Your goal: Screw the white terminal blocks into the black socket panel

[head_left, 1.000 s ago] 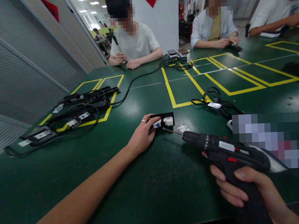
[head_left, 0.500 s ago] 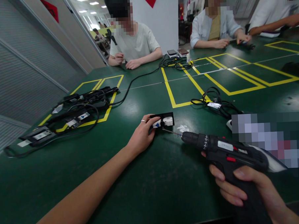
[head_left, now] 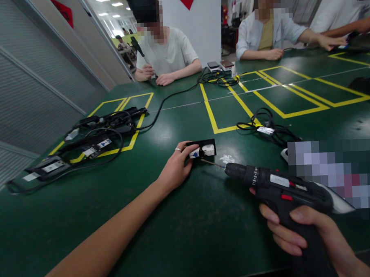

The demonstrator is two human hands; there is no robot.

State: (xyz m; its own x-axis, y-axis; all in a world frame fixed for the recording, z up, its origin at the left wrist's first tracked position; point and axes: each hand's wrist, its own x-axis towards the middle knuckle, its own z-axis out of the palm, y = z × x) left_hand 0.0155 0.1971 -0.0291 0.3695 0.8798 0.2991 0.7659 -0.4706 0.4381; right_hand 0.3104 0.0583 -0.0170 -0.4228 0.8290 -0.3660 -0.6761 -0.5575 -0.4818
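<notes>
Green table [head_left: 165, 245], yellow tape [head_left: 211, 113] marking boxes. Left box: black adapters [head_left: 90, 144], cords tangled. Coiled cable [head_left: 266, 127] lies right of centre, on a tape corner. Long black cord [head_left: 171, 96] runs toward the far edge, near two small boxes [head_left: 220, 65]. Three people sit opposite: white tee [head_left: 169, 53], pale shirt [head_left: 261, 33], white sleeve [head_left: 332, 5].

Across the table [head_left: 182, 220], the co-worker in the yellow top [head_left: 266, 33] has stretched one hand [head_left: 334, 41] far right, away from the other hand [head_left: 273, 53].
</notes>
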